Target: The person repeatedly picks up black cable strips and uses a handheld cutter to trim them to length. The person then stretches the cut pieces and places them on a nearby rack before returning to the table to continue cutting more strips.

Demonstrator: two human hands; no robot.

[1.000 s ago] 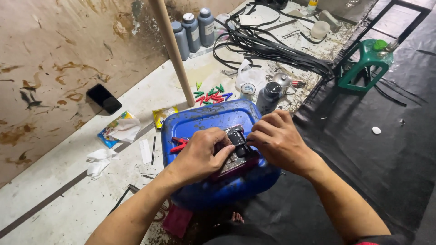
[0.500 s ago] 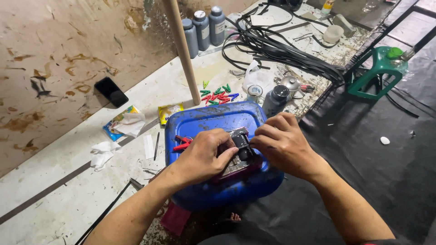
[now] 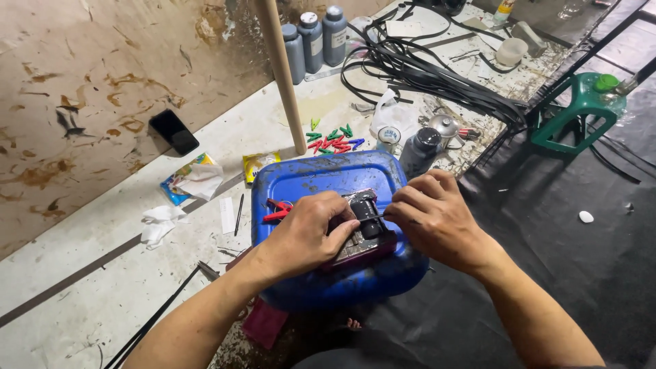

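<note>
Since a second ago, little changes in the work: both hands stay on the same small part atop the drum, the right hand's fingers shift a bit over its top, and the view swings slightly so the phone and bottles slide across frame. Judgement: fine fiddly work continuing in place, no step finished.

Left hand (image 3: pixel 311 232) lies palm down over the small dark boxy cartridge-like part with a black roller (image 3: pixel 365 229), fingers curled narrow around its left side and pinning it. Right hand (image 3: pixel 430 215) comes in from 3 o'clock, fingertips pinched tight on a thin dark strip or wire at the part's top edge; can't tell exactly what the pinch grips.

The part sits on the flat side of the blue plastic drum lying on its side (image 3: pixel 321 181), roughly centre frame. It looks dark, maroon-black, glossy roller on top, mostly hidden by fingers. Red plastic clip (image 3: pixel 277 210) lies on the drum, just beside the left hand at 9 o'clock.

Around: pile of small red, green and blue clips (image 3: pixel 333 139) at 12 o'clock from the drum; pale wooden pole (image 3: pixel 280 75) upright beside them; three grey ink bottles (image 3: pixel 313 41) farther at 12; black phone (image 3: pixel 173 131) at 10 o'clock; bundle of black cables (image 3: pixel 424 68) at 1 o'clock; green plastic stool (image 3: pixel 577 109) at 2 o'clock.
</note>
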